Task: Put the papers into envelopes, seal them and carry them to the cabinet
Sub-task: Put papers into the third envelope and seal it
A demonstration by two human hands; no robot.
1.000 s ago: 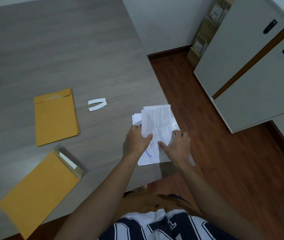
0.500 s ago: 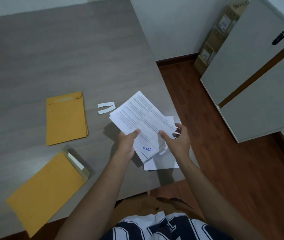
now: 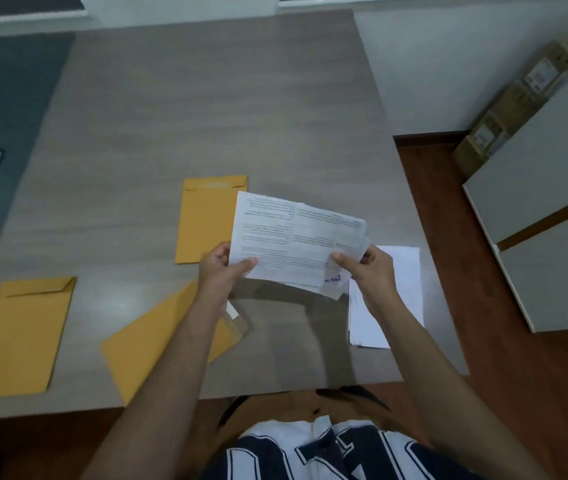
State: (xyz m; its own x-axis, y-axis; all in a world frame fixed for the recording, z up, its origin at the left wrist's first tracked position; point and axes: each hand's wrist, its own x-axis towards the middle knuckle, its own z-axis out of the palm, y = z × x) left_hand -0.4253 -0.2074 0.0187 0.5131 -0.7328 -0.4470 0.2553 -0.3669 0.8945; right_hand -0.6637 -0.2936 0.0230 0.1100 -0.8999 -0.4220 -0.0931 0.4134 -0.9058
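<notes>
Head view: both hands' fingers (image 3: 246,264) pinch printed papers (image 3: 293,240); open envelope (image 3: 158,344) lies beneath them, unfilled. Filling, sealing, carrying remain.

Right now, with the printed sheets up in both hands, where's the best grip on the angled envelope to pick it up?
Grip the angled envelope at its open flap end, coming from the right. That end lies nearest the left hand, mouth facing the printed sheets.
</notes>
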